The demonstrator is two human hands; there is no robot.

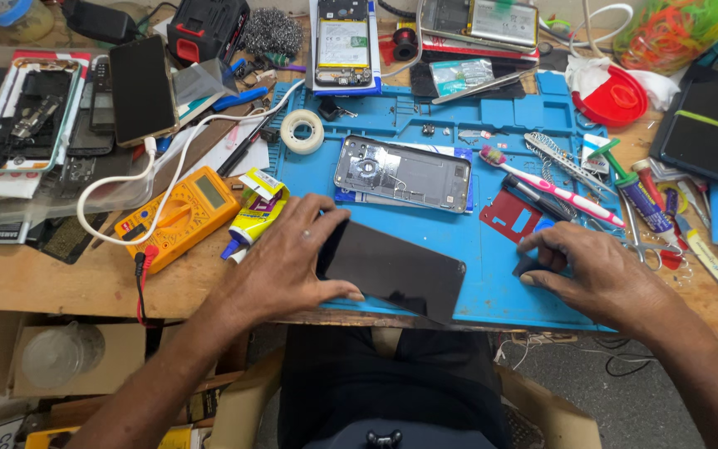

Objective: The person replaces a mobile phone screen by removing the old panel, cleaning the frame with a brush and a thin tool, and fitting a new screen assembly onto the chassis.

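Your left hand (288, 262) presses spread fingers on the glossy black screen (392, 270), which lies flat at the blue mat's (492, 287) near edge, long axis running left-right, right end tilted toward you. Your right hand (596, 270) curls its fingers around a small dark piece (532, 264). Bare mat lies between the hands.

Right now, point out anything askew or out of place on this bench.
The black screen under the left hand lies skewed, its near corner past the blue mat's front edge. An opened phone lies with its insides bared. Tools crowd the right side by the right hand.
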